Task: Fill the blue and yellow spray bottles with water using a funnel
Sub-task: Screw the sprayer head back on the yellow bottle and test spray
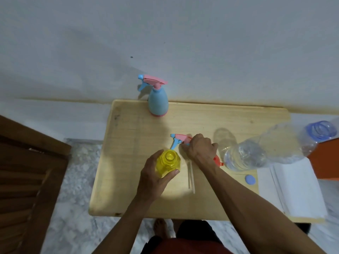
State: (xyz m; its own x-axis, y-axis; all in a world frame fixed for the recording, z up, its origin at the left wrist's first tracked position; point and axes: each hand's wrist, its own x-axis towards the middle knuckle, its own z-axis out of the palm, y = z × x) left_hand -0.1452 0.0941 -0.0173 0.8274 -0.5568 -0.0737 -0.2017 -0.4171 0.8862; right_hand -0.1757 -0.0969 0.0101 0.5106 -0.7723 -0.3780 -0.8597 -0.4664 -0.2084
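Observation:
The yellow spray bottle [167, 164] stands on the wooden table [132, 136] with its neck uncovered, and my left hand [156, 177] grips its body. My right hand [199, 150] holds the bottle's detached pink and blue spray head [178, 139] just right of the bottle; the clear dip tube [191, 176] trails down from it toward me. The blue spray bottle [158, 102] stands capped at the table's far edge. A red funnel [218, 161] peeks out from under my right wrist. A large clear water bottle [266, 151] stands at the right, uncapped.
A blue cap [250, 179] lies on the table by the water bottle's base. White paper sheets [295, 191] cover the table's right end. A wall rises right behind the table. A dark wooden panel [27, 180] stands at the left, and my feet show under the near edge.

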